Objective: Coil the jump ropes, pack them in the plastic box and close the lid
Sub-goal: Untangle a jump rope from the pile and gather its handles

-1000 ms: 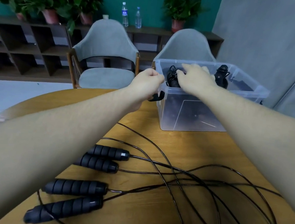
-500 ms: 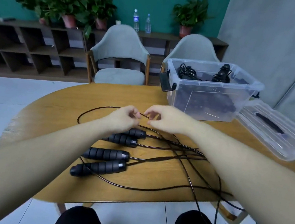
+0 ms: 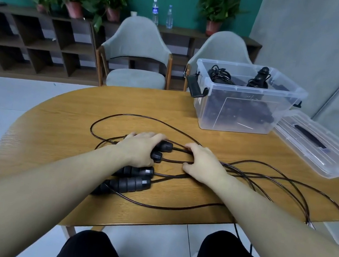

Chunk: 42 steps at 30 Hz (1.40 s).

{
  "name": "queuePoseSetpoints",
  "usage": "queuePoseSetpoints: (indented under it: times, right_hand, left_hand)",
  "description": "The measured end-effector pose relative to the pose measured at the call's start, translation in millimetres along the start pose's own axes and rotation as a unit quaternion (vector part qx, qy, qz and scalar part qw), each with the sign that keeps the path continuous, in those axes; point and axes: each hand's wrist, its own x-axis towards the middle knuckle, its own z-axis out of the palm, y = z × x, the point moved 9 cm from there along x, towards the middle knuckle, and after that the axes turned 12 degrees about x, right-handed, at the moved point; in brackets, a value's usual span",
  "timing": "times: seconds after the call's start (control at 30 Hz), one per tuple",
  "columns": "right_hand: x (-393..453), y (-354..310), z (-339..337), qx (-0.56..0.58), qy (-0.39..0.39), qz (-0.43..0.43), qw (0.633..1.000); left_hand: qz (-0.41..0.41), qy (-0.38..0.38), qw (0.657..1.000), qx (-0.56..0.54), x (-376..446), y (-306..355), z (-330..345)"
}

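Since half a second ago both hands have dropped from pinching a cord in the air onto the table. The left hand (image 3: pixel 141 149) curls over the two far handles (image 3: pixel 161 150), whose long axes run left to right; the right hand (image 3: pixel 200 164) gathers the thin glossy cords (image 3: pixel 172 161) just right of them. Two ribbed foam handles (image 3: pixel 132 183) lie nearer. The clear plastic box (image 3: pixel 243 108) stands far right, its lid (image 3: pixel 318 145) off beside it.

No text can be read; the water bottle (image 3: pixel 155 11) label is too blurred.
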Motion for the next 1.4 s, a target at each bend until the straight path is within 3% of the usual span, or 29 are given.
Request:
queuePoseSetpoints:
  times: [0.2, 0.33, 0.47, 0.6, 0.67, 0.77, 0.83, 0.87, 1.0, 1.1, 1.13, 1.27, 1.4]
  right_hand:
    - [9, -1, -2, -0.084, 0.023, -0.016, 0.996]
    - [9, 0, -6, -0.102, 0.072, -0.03, 0.992]
    - [-2, -2, -22, -0.096, 0.16, -0.086, 0.979]
    - [-20, -5, -46, -0.06, 0.233, -0.139, 0.961]
    - [-21, -1, -54, -0.052, 0.217, -0.111, 0.968]
    - [-16, 22, -55, -0.088, 0.135, -0.022, 0.987]
    - [-18, 48, -56, -0.103, 0.095, 0.035, 0.989]
    - [-20, 63, -58, -0.093, 0.086, 0.06, 0.99]
    - [-34, 99, -71, -0.042, 0.06, 0.105, 0.992]
    - [-44, 105, -80, -0.007, 0.059, 0.093, 0.994]
    - [-44, 103, -81, 0.008, 0.064, 0.08, 0.995]
    - [-52, 92, -96, 0.103, 0.115, 0.01, 0.988]
    - [-64, 87, -95, 0.136, 0.093, -0.015, 0.986]
  left_hand:
    - [-0.023, 0.013, 0.995, 0.099, 14, -9, 2]
    - [-0.02, 0.034, 0.994, 0.104, 15, -7, 0]
    - [-0.058, 0.131, 0.989, -0.045, 7, -15, -23]
    - [-0.083, 0.174, 0.969, -0.153, 0, -16, -34]
    - [-0.097, 0.196, 0.964, -0.154, -3, -10, -41]
    - [-0.11, 0.224, 0.949, -0.192, -8, -4, -51]
    - [-0.133, 0.221, 0.911, -0.322, -9, -9, -52]
    - [-0.15, 0.207, 0.875, -0.41, -9, -14, -48]
    - [-0.196, 0.102, 0.663, -0.716, -10, -4, -19]
    - [-0.216, 0.067, 0.575, -0.786, -12, 14, -5]
    - [-0.215, 0.058, 0.562, -0.797, -12, 19, -1]
    - [-0.175, 0.003, 0.56, -0.81, -14, 52, 4]
    - [-0.126, 0.009, 0.524, -0.842, -19, 80, -2]
